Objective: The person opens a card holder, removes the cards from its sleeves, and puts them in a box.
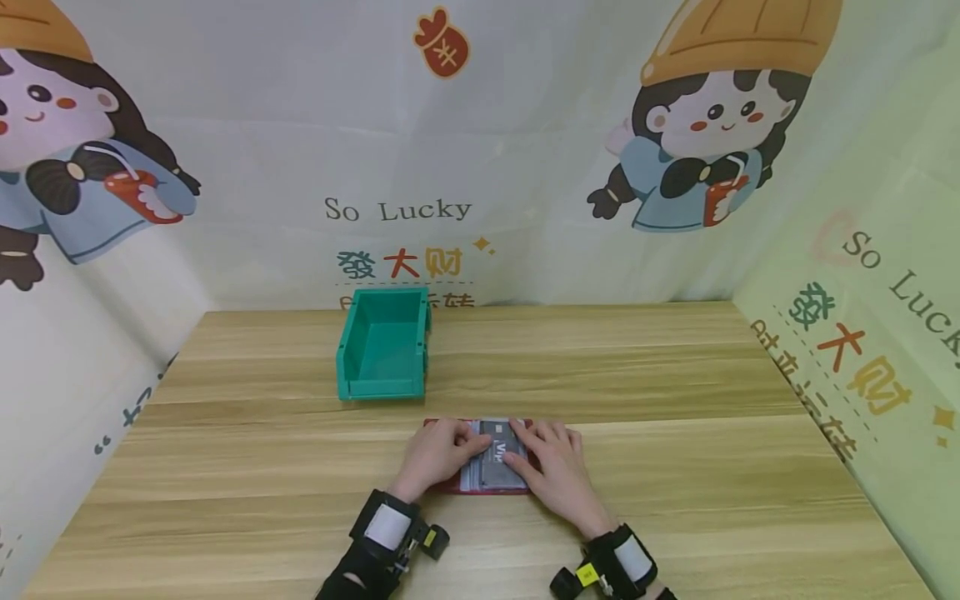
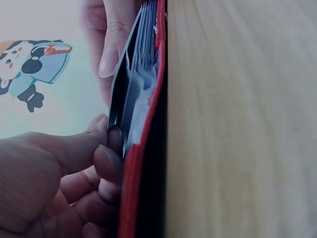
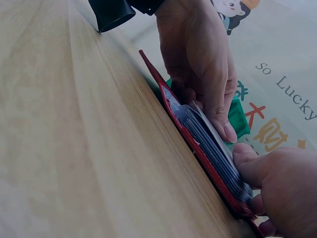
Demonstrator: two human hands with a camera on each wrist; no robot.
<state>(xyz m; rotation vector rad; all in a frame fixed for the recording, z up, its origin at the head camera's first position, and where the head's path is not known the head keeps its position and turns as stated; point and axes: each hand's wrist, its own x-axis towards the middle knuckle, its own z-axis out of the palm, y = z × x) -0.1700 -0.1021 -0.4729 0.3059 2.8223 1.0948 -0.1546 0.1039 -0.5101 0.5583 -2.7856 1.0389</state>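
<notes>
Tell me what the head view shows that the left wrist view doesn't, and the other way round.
Only the head view: the green bin, the wrist straps, and the lettering on the face of the grey card.

Only the left wrist view: the stacked edges of the clear sleeves, seen side-on inside the red card holder.

Both: the left hand, the right hand, the holder, the wooden table and the cartoon backdrop.

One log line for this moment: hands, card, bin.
left hand: pinches grey card; right hand: touches card; red card holder: open on table; green bin: beyond holder
</notes>
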